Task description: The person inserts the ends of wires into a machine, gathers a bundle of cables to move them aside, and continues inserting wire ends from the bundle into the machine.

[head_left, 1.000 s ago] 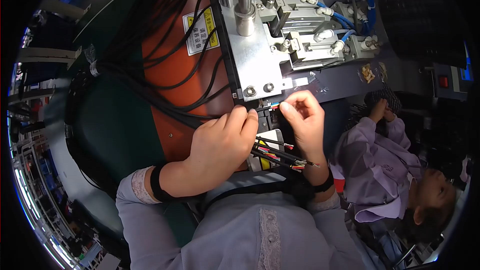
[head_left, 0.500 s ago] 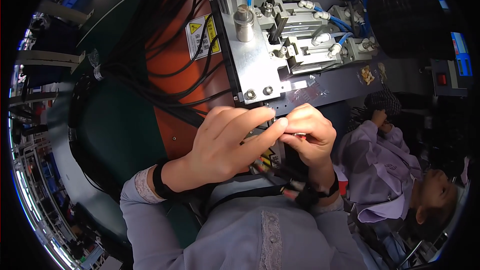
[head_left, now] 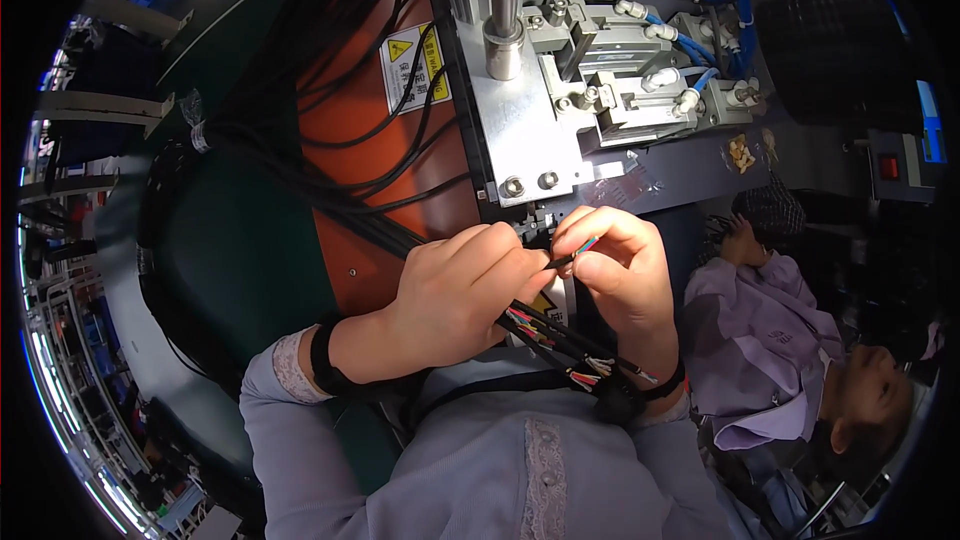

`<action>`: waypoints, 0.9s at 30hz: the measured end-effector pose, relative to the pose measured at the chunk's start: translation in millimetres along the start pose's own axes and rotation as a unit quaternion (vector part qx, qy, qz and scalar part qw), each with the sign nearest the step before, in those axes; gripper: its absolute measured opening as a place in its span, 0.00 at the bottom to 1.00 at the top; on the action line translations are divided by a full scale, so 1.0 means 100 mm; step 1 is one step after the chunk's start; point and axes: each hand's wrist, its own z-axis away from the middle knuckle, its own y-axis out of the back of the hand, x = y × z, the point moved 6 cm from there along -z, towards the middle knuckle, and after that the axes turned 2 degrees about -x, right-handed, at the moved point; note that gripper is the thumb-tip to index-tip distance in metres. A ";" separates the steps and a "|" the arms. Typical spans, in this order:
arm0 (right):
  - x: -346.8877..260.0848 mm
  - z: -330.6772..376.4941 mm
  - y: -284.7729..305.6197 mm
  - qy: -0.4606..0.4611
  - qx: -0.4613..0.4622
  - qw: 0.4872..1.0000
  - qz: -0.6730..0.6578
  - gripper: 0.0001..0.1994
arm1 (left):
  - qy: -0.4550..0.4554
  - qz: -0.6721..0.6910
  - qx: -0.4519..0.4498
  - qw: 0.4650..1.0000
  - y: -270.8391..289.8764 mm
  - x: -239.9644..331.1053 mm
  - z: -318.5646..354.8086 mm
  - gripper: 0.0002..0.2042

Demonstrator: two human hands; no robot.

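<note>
Loose cable ends (head_left: 585, 372), a moving blur in the earlier frame, now show sharply nearest the wearer (head_left: 450, 470), well short of the metal plate (head_left: 525, 135). The left hand (head_left: 460, 285), then spread, is curled and clamped on one black cable (head_left: 562, 262) just short of the plate; the right hand (head_left: 632, 270) surrounds that cable's coloured wires (head_left: 588, 244), its grip impossible to tell. Pinching close behind these wires should keep them aligned. Right of the plate: pneumatic cylinders (head_left: 640, 110), then a co-worker (head_left: 770, 340).

place: factory workshop | signs: metal pneumatic machine (head_left: 640, 110), blue air hoses (head_left: 746, 20), black cables (head_left: 335, 205), co-worker (head_left: 765, 340)
</note>
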 end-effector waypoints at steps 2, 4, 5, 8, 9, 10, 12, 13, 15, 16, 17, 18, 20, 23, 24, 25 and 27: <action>-0.01 -0.01 -0.01 -0.018 0.014 1.000 0.011 0.07 | 0.011 0.005 0.004 1.000 0.00 -0.01 0.01 0.07; -0.16 0.00 -0.05 0.098 0.047 0.966 0.233 0.07 | 0.008 0.015 0.026 1.000 -0.02 -0.03 0.01 0.07; -0.25 0.02 -0.09 0.156 0.063 0.925 0.340 0.07 | 0.004 0.026 0.047 0.999 -0.02 -0.04 0.00 0.07; -0.29 0.04 -0.14 0.154 0.054 0.906 0.391 0.07 | -0.004 0.036 0.062 0.997 -0.02 -0.06 0.02 0.08; -0.30 0.04 -0.16 0.153 0.049 0.895 0.415 0.07 | -0.008 0.036 0.056 0.998 -0.03 -0.06 0.03 0.08; -0.32 0.05 -0.17 0.153 0.049 0.895 0.416 0.07 | -0.012 0.037 0.050 0.998 -0.03 -0.06 0.03 0.09; -0.34 0.05 -0.12 0.126 0.072 0.914 0.378 0.07 | -0.017 0.024 0.052 0.998 -0.02 -0.02 0.03 0.09; -0.34 0.04 -0.10 0.113 0.083 0.923 0.359 0.07 | -0.020 0.011 0.053 0.998 0.00 0.01 0.03 0.09; -0.35 0.06 -0.12 0.118 0.087 0.922 0.358 0.07 | -0.024 -0.003 0.055 0.998 0.02 0.03 0.03 0.09; -0.36 0.07 -0.12 0.123 0.091 0.921 0.358 0.07 | -0.037 -0.014 0.053 0.998 0.02 0.05 0.03 0.09; -0.37 0.08 -0.13 0.128 0.095 0.920 0.357 0.07 | -0.050 -0.026 0.051 0.997 0.03 0.07 0.03 0.09; -0.39 0.08 -0.14 0.128 0.095 0.920 0.358 0.07 | -0.063 -0.037 0.050 0.996 0.03 0.09 0.03 0.09; -0.42 0.08 -0.16 0.140 0.092 0.910 0.380 0.06 | -0.060 -0.025 0.055 0.996 0.03 0.08 0.00 0.09; -0.44 0.08 -0.22 0.172 0.073 0.887 0.422 0.05 | -0.053 -0.003 0.065 0.996 0.02 0.06 0.00 0.09; -0.44 0.08 -0.26 0.198 0.056 0.867 0.454 0.05 | -0.045 -0.001 0.056 0.997 0.02 0.04 0.02 0.08; -0.45 0.09 -0.31 0.224 0.039 0.844 0.485 0.05 | -0.038 0.002 0.048 0.998 0.01 0.03 0.04 0.08; -0.42 0.10 -0.32 0.231 0.052 0.857 0.457 0.05 | -0.031 0.005 0.039 0.999 0.01 0.03 0.04 0.07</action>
